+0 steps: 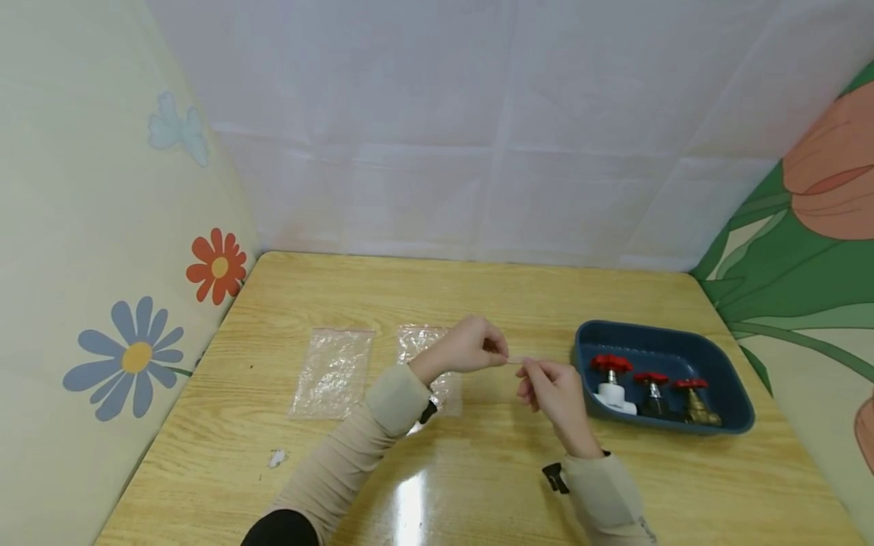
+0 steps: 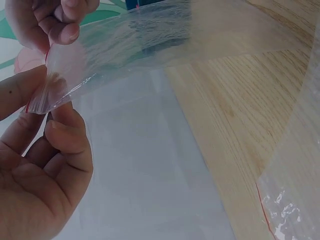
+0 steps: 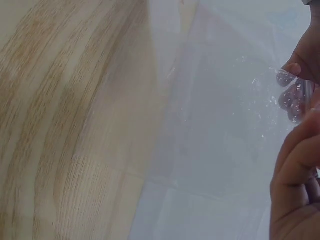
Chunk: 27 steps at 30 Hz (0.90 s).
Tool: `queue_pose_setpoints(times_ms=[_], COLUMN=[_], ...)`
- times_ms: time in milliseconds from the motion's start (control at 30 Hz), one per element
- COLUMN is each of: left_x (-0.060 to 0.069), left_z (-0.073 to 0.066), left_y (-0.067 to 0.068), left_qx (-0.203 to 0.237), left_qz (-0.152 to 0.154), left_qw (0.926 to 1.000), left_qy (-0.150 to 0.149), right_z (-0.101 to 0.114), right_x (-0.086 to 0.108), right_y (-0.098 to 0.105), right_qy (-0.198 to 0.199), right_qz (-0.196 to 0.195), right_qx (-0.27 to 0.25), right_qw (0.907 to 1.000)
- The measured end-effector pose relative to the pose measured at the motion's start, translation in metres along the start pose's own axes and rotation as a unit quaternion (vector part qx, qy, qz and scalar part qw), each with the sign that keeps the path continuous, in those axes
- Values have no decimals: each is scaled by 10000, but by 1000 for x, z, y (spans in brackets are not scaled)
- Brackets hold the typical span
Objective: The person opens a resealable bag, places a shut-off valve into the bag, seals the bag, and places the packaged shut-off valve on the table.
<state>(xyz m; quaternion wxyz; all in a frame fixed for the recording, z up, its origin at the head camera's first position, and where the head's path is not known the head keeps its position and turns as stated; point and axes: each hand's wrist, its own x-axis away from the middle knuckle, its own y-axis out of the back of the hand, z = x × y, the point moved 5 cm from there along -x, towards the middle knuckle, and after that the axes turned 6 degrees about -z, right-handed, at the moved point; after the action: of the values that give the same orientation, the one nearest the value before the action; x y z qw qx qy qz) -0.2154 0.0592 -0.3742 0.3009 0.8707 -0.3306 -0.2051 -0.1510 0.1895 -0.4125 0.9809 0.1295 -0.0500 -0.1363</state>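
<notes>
A clear zip bag (image 2: 125, 45) with a red line along its mouth is stretched between both hands. My left hand (image 1: 471, 345) pinches one end of the mouth between thumb and fingers; in the left wrist view the left hand (image 2: 50, 160) is below the bag's edge. The other end is pinched by my right hand (image 1: 556, 390), its fingers curled. In the right wrist view the bag's sheet (image 3: 225, 115) spreads over the table, left of the right hand (image 3: 297, 175). The bag is hardly visible in the head view, apart from its thin edge.
Two flat clear bags lie on the wooden table: one bag (image 1: 334, 371) at left, another bag (image 1: 413, 341) partly under the left forearm. Close to the right hand stands a dark blue tray (image 1: 655, 337) holding a white valve (image 1: 612, 390), a black valve (image 1: 653, 402) and a brass valve (image 1: 698, 406).
</notes>
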Motion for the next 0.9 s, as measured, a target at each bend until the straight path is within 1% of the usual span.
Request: queue_pose_setpoints(times_ms=[267, 400, 533, 633, 767, 900], left_x=[0, 0, 0, 0, 0, 0], left_z=[1, 2, 4, 4, 3, 2], left_y=[0, -1, -1, 0, 1, 1], left_qx=[69, 122, 141, 73, -95, -189], left_qz=[-9, -73, -124, -170, -308, -438], left_qw=[10000, 9999, 9998, 9998, 9995, 9988], left_qy=[-11, -52, 64, 119, 49, 62], right_z=[1, 0, 0, 0, 0, 1], right_x=[1, 1, 1, 1, 2, 3], right_y=[-2, -3, -4, -4, -5, -5], right_qy=[-182, -169, -120, -105, -52, -1], right_qz=[-46, -98, -138, -142, -153, -161], right_qx=[17, 2, -83, -162, -250, -255], right_qw=[9998, 9998, 9998, 9997, 9996, 9995])
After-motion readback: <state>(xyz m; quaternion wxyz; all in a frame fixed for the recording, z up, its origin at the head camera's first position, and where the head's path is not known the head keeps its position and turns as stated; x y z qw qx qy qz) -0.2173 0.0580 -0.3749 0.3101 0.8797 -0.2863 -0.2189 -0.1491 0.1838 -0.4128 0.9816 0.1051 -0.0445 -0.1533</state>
